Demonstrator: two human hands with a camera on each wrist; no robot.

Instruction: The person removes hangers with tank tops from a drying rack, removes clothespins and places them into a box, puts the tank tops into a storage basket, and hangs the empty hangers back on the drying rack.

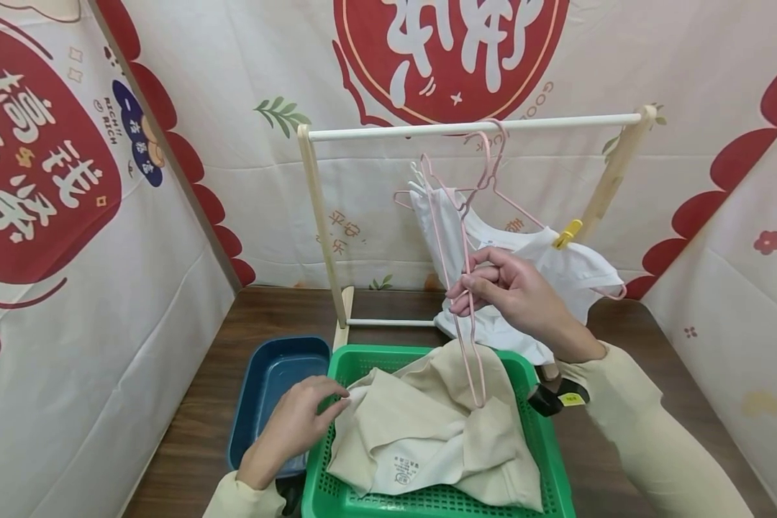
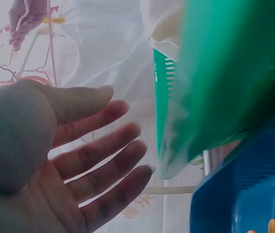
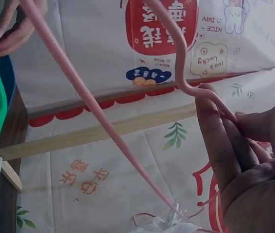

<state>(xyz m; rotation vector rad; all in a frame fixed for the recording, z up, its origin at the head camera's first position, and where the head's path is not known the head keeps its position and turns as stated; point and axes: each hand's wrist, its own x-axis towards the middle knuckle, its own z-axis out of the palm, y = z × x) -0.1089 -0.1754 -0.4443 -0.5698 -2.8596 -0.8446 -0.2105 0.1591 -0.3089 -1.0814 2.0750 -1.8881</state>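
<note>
My right hand [image 1: 514,291] pinches a pink wire hanger [image 3: 81,92] between thumb and fingers, holding it narrow side on. The hanger's lower end overlaps a beige garment [image 1: 414,410] in the head view. That garment lies loosely folded in a green plastic basket [image 1: 553,446], its pale inside with small print showing. At the basket's left rim is my left hand [image 1: 301,417], fingers apart and relaxed; its palm shows bare in the left wrist view. Behind the right hand, a white shirt [image 1: 598,270] hangs on another pink hanger [image 1: 518,207], with a yellow clip [image 1: 568,234] at its shoulder.
A rack with a white top bar [image 1: 395,132] and wooden posts stands at the back of the brown table [image 1: 188,432]. Left of the basket sits a blue tray [image 1: 291,352]; small orange and purple pieces [image 2: 272,225] lie in it. Printed cloth surrounds the table.
</note>
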